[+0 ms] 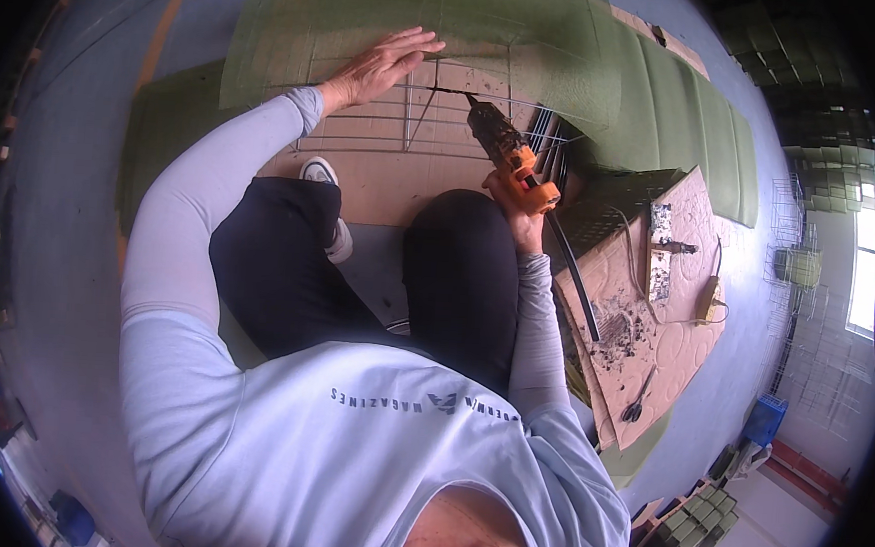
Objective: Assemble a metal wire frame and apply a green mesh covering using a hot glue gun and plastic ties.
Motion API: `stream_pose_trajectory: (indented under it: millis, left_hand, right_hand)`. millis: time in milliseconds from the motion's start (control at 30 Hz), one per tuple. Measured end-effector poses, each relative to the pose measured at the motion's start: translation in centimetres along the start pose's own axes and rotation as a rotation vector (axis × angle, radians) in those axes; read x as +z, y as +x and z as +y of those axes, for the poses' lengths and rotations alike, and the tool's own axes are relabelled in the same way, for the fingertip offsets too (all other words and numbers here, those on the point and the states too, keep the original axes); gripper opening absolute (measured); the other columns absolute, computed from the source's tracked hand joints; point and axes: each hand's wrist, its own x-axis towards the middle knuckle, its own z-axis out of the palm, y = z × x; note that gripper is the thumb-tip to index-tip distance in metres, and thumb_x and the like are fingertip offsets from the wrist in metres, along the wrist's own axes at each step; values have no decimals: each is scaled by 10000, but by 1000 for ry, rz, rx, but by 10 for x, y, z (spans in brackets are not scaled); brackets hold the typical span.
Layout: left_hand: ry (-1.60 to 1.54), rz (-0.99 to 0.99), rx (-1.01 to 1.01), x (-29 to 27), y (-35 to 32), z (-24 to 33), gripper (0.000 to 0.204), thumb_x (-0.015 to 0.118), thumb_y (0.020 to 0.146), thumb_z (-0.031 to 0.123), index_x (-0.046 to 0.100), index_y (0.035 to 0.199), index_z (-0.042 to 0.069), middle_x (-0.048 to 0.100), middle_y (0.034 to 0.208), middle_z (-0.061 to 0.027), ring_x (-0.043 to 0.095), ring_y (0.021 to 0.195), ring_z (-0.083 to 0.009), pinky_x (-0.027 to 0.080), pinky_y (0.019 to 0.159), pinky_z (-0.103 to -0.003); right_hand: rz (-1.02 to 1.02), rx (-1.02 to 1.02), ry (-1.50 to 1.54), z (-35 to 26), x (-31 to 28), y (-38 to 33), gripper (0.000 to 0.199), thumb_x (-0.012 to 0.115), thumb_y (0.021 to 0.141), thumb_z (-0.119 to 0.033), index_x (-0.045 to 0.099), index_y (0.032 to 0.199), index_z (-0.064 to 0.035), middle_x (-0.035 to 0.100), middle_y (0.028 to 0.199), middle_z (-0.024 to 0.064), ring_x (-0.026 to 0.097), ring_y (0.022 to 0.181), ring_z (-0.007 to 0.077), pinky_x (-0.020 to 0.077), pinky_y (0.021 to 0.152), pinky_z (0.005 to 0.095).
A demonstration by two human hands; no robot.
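My left hand (375,69) lies flat with its fingers stretched out on a sheet of green mesh (444,8), near the mesh's front edge. In my right hand (523,222) is an orange glue gun (533,191), its barrel coated in dark residue. A long black glue stick (573,275) sticks out of its rear. The nozzle tip sits at a thin wire frame (409,121), beside a dark streak of glue (449,91) on the wire. Part of the frame is under the mesh. Brown cardboard (363,184) lies beneath the frame.
To my right, a cardboard sheet (697,214) rests over a dark green crate (606,219). On it are a smeared white strip (661,252), black crumbs (622,335), scissors (640,394) and a yellow corded piece (708,300). Black sticks (544,130) lie near the gun; green mesh (692,119) stretches beyond.
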Motion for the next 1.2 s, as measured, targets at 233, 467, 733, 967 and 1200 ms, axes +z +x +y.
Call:
stream_pose_trajectory:
  millis: [233,467,733,967,1200]
  left_hand:
    - [11,3,4,2,0,-4,542,233,1003,499,458,1383,184,377,1466,-92,281,1386,-281,218,1158,-398]
    - [8,3,2,0,-1,-5,569,212,995,527,449,1388,192,370,1470,-81,272,1390,-279,209,1163,-397]
    - [1,10,-3,2,-1,-8,548,210,1000,513,450,1386,206,372,1470,-69,271,1391,-276,210,1162,-399]
    - [-11,5,-5,2,0,-9,561,220,996,520,448,1388,189,368,1473,-64,259,1396,-272,217,1159,-410]
    - [-7,11,6,3,0,-8,549,209,1001,511,446,1388,201,375,1466,-83,284,1383,-282,223,1157,-406]
  right_hand:
    - [16,202,257,9,4,2,334,636,766,-32,641,1059,-193,602,956,76,614,878,254,488,748,347]
    - [92,-39,-127,7,-6,2,374,602,669,56,635,973,-160,605,887,72,604,846,279,484,720,347]
    - [195,128,196,11,-3,4,112,596,827,-172,630,838,-66,591,851,16,579,826,132,436,759,263]
    - [260,192,350,22,-2,0,102,598,825,-160,627,826,-62,591,853,15,573,825,143,437,760,272]
    - [298,209,305,23,-6,-3,99,637,801,-159,630,799,-61,597,845,-3,565,833,123,429,776,266]
